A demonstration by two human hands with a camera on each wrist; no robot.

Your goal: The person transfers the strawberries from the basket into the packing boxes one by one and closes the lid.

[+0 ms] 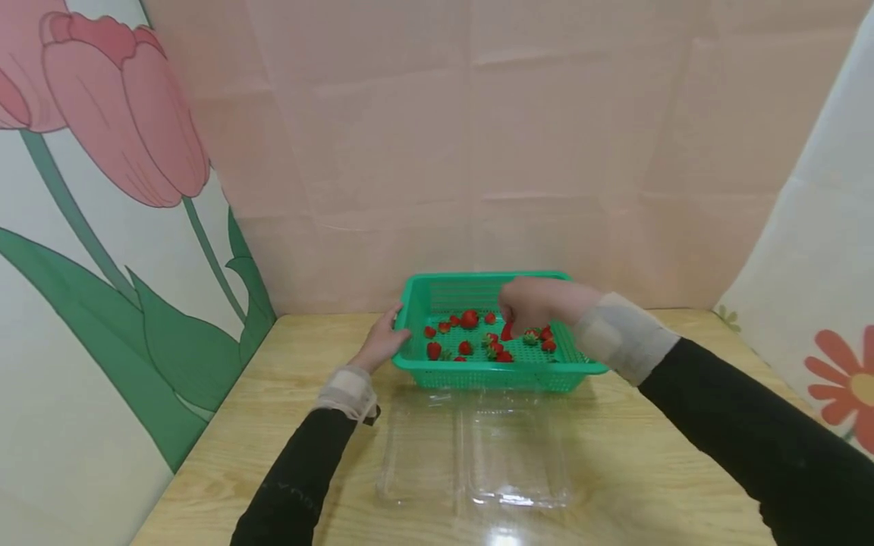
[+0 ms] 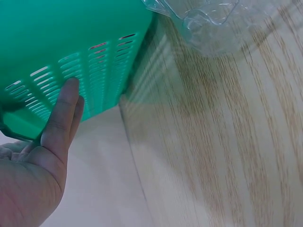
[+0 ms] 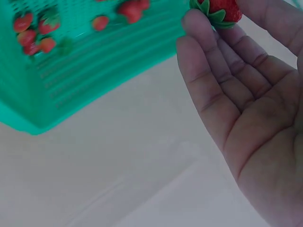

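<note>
A: Item: strawberry (image 3: 223,10), frame centre, pinched in right hand (image 1: 536,303) fingers above green basket (image 1: 419,292)

B: Left hand (image 1: 384,341) fingers straight, steadying basket. Risk: loose pinch drops berry onto worktop (image 1: 649,455)

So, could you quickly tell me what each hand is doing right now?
Left hand: open, fingers flat against the green basket side.
Right hand: pinching a strawberry at its fingertips.

strawberries (image 1: 468,319) in basket (image 1: 478,375) at table's (image 1: 649,470) back, clamshell tray (image 1: 474,455) before it
</note>
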